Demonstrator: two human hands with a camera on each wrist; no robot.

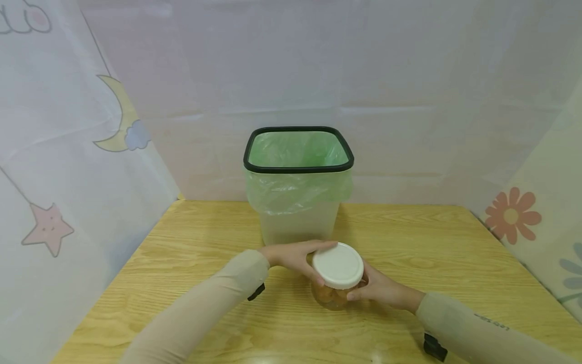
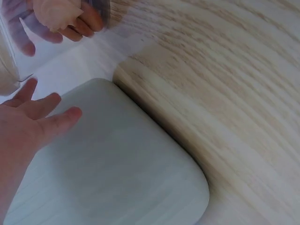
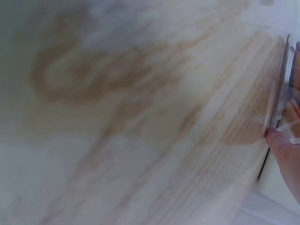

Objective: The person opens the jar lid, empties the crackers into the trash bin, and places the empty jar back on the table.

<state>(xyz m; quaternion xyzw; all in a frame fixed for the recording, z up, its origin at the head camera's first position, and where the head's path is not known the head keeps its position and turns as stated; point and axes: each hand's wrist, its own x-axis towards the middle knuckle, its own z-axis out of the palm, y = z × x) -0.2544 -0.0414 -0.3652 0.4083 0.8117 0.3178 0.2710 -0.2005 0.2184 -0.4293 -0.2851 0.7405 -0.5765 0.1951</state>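
Clear round jar (image 1: pixel 328 302) with white lid (image 1: pixel 338 265) is near the front middle of the wood-grain tabletop (image 1: pixel 204 242), in front of the trash bin (image 1: pixel 297 227); cannot tell if its base touches the wood. Something brownish shows through the jar wall, too unclear to name. Left hand (image 1: pixel 297 256) grips the lid from the left, thumb at the near edge, fingers over the far edge. Right hand (image 1: pixel 382 288) holds the jar body from the right, below the lid, thumb on the near side, other fingers partly hidden behind. Left wrist view: left fingers spaced apart beside the pale bin wall. Right wrist view: mostly blurred, right thumb against the clear wall. Bin is upright, whitish, with black rim (image 1: pixel 297 170) and translucent green liner (image 1: pixel 295 194) folded over the outside. Beige sleeves (image 1: pixel 204 308) on both arms, dark lettering on the right one, black strap piece (image 1: pixel 434 347) under each wrist. Pale backdrop (image 1: pixel 273 60) around: yellow moon (image 1: pixel 125 111) with blue cloud (image 1: pixel 137 135), pink star (image 1: pixel 48 228) left, red flower (image 1: pixel 511 216) right.
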